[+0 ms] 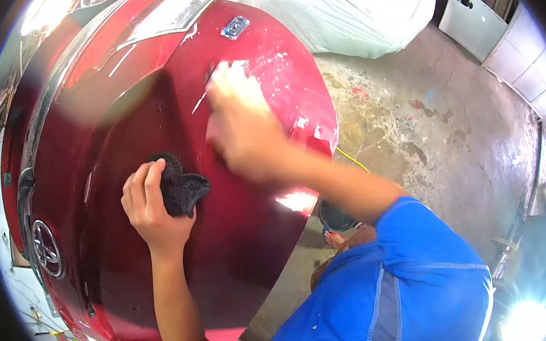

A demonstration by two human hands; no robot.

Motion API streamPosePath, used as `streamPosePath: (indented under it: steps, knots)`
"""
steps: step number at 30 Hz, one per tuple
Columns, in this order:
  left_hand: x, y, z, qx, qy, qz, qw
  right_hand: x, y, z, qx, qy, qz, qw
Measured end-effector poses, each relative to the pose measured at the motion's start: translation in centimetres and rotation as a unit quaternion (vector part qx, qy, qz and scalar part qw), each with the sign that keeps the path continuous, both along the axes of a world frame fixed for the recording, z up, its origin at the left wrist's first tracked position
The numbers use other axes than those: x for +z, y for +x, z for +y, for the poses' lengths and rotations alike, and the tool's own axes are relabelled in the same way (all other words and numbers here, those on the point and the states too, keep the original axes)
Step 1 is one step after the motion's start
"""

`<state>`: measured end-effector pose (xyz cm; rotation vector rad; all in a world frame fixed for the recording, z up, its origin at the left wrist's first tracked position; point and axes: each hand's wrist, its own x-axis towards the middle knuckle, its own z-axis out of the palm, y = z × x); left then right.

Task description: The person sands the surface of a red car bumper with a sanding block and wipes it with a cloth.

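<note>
A glossy dark red car panel [230,285] stretches out in front of me. My left hand [147,206] rests on it at the left, with its fingers closed over a bunched black cloth [183,185] that looks fuzzy. Farther up the panel is my right hand [242,122], smeared by motion and washed out by glare. Its fingers cannot be made out, nor whether anything is in them. Beyond it, a small blue and silver rectangular object [235,27] lies on the red surface.
A round chrome emblem [46,249] sits at the car's left edge. Something bulky under a white cover [351,9] stands at the far side. On the stained concrete floor [432,117] are a dark bucket [336,216] and a yellow cord [352,159]. A bright lamp [526,324] glares lower right.
</note>
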<state>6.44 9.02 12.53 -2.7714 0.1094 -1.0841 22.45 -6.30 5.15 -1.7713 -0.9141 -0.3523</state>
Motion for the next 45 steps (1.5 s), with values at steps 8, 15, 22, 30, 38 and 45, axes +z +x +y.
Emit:
streamPosePath:
  steps: [8,15,22,30,38,45]
  knots:
    - [-0.1,0.4,0.5,-0.005,0.012,-0.007,1.000,-0.2,2.5,0.5,-0.073,0.008,-0.013,0.997]
    - [0.2,0.5,-0.3,-0.013,0.004,0.017,1.000,0.4,8.7,-1.8,-0.124,0.013,0.113,0.986]
    - [0.1,0.7,0.0,-0.018,0.008,-0.003,1.000,-0.8,6.6,-2.3,-0.143,0.005,0.074,0.987]
    - [0.1,0.1,0.1,-0.049,-0.005,-0.008,0.999,-2.1,-0.5,-2.9,-0.056,-0.115,0.036,0.991]
    - [0.0,0.6,-1.0,-0.074,-0.038,0.048,0.995,-5.1,8.7,-6.3,-0.023,-0.151,-0.014,0.988]
    - [1.8,7.1,-5.6,0.033,-0.031,0.041,0.998,0.7,25.5,-5.2,0.029,-0.223,-0.230,0.947]
